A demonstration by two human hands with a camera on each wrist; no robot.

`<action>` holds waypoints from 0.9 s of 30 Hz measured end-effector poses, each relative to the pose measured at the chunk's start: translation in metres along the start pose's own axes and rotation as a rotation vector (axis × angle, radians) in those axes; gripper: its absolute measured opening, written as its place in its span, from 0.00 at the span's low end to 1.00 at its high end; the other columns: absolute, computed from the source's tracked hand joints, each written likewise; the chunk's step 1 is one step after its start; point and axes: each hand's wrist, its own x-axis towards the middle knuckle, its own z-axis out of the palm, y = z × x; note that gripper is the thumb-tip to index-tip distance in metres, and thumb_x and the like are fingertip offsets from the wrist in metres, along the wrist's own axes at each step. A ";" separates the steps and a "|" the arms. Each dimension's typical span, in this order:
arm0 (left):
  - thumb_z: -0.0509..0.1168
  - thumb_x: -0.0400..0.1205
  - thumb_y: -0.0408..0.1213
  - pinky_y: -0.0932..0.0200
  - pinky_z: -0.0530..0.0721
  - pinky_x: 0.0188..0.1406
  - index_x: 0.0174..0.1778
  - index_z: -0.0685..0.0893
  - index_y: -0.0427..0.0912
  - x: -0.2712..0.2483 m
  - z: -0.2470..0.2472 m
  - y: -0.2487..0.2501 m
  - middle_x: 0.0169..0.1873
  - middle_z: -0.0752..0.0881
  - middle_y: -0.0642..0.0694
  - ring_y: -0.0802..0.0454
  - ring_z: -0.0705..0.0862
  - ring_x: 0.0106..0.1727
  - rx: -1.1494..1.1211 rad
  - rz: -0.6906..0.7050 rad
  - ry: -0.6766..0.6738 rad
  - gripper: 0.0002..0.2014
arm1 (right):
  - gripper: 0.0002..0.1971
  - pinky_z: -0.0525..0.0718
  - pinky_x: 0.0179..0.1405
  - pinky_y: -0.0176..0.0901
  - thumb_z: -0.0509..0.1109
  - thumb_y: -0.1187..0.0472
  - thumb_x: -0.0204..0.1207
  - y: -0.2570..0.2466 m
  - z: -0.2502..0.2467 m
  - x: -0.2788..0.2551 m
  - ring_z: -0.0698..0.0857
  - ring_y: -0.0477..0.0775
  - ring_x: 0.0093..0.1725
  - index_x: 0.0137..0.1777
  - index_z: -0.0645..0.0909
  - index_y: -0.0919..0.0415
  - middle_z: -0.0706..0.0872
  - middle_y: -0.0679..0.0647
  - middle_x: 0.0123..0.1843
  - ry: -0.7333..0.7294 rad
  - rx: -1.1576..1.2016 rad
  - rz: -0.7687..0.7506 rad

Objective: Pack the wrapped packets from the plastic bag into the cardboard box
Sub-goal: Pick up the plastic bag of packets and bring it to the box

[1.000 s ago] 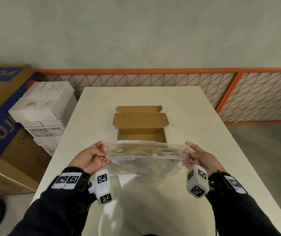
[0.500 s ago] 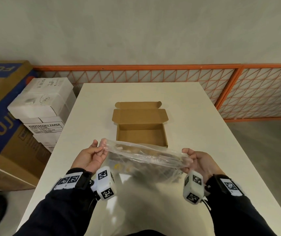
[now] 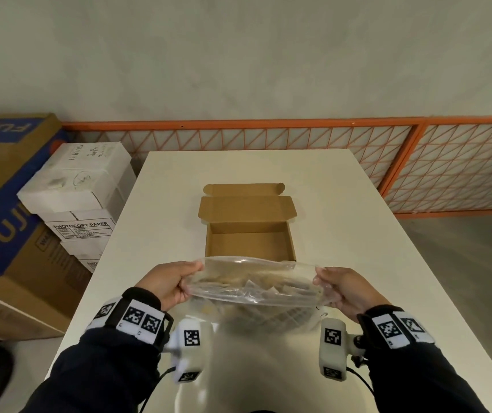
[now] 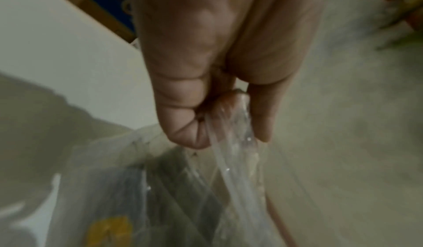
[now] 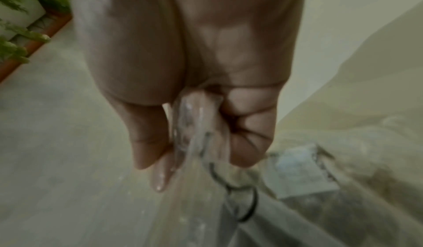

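Hands first, from the head view: the left hand [image 3: 169, 286] and the right hand [image 3: 346, 290] each grip one end of a clear plastic bag [image 3: 256, 286], stretching it out sideways above the near part of the white worktop [image 3: 343, 210]. The fingers of both hands are curled around bunched plastic at the bag's ends. Wrapped packets [image 3: 264, 289] show as pale brown shapes through the film, still inside the bag. Just beyond the bag sits the cardboard box [image 3: 249, 234], its lid folded back away from the person and its brown floor bare. Left of the worktop, on the floor, stand stacked white paper cartons [image 3: 78, 192] and a large brown and blue carton [image 3: 3, 204]. An orange mesh railing [image 3: 417, 162] runs behind the worktop.

In the left wrist view, the left hand [image 4: 206, 70] is closed tight, the thumb and curled fingers [image 4: 183, 113] pinching a gathered rope of the plastic bag [image 4: 235, 160]. The bag hangs below it; dark, blurred shapes and a yellow patch show through the film.

In the right wrist view, the right hand [image 5: 194, 73] is likewise closed, its curled fingers [image 5: 249, 129] and thumb clamping a twisted fold of the plastic bag [image 5: 194, 142]. Below it a pale square packet [image 5: 299, 169] shows through the bag, though the picture is blurred.
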 end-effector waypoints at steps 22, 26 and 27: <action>0.67 0.78 0.26 0.62 0.73 0.28 0.44 0.74 0.44 0.007 0.002 -0.007 0.33 0.78 0.44 0.54 0.71 0.28 0.179 0.176 0.197 0.10 | 0.09 0.75 0.29 0.37 0.73 0.71 0.70 -0.005 0.002 0.000 0.77 0.49 0.28 0.41 0.78 0.59 0.78 0.54 0.33 0.075 -0.189 -0.104; 0.70 0.77 0.32 0.58 0.76 0.33 0.28 0.75 0.40 0.011 0.003 -0.012 0.23 0.76 0.44 0.50 0.72 0.26 0.403 0.321 0.318 0.14 | 0.10 0.75 0.32 0.40 0.71 0.64 0.74 -0.004 0.005 0.005 0.75 0.53 0.31 0.31 0.80 0.62 0.79 0.56 0.30 0.297 -0.330 -0.136; 0.71 0.77 0.34 0.59 0.76 0.36 0.26 0.76 0.40 0.009 0.003 -0.012 0.24 0.77 0.45 0.50 0.73 0.28 0.487 0.362 0.331 0.14 | 0.11 0.75 0.33 0.41 0.72 0.63 0.74 -0.005 0.006 0.005 0.75 0.53 0.31 0.31 0.80 0.64 0.78 0.57 0.30 0.321 -0.357 -0.143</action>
